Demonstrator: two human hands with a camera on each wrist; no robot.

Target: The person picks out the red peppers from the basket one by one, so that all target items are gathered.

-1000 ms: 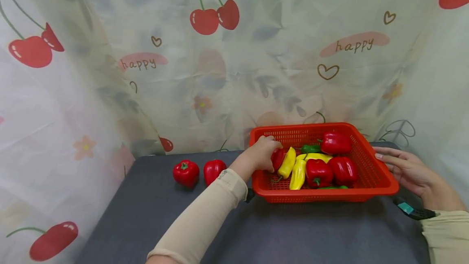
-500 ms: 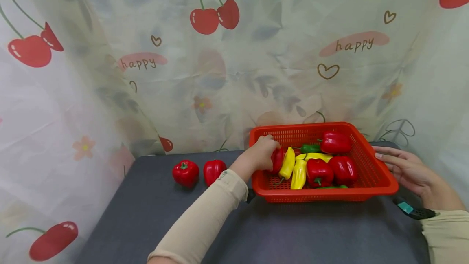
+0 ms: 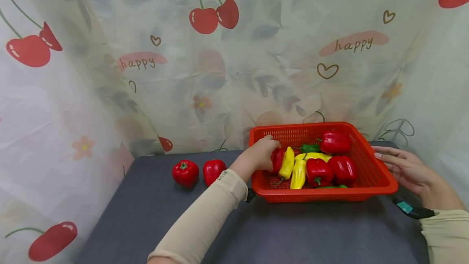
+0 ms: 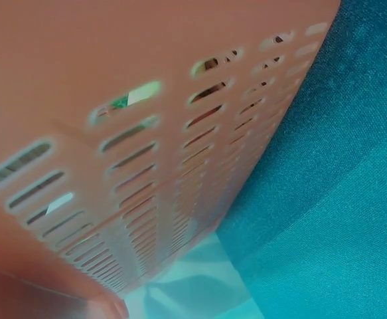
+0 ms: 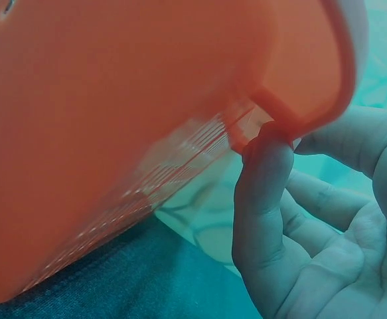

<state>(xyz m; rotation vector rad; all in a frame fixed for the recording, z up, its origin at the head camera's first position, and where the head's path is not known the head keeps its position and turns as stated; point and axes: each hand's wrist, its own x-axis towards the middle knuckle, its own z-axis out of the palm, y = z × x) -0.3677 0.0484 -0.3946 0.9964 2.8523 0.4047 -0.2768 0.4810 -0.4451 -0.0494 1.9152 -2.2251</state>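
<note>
In the head view my left hand reaches over the left rim of a red-orange plastic basket. Its fingers curl round a red bell pepper, partly hidden behind the hand. Right beside that pepper lie yellow peppers. The basket also holds several red bell peppers and a green pepper. My right hand pinches the basket's right rim between thumb and fingers, as the right wrist view shows. In the left wrist view the slotted basket wall hides the left hand.
Two red bell peppers, one farther left and one near the left forearm, stand on the dark grey table. A cherry-printed curtain hangs right behind the table and along both sides.
Both hands keep nearly the same place. Since a second ago the left fingers have drawn back slightly left, and the front yellow pepper has shifted a little.
</note>
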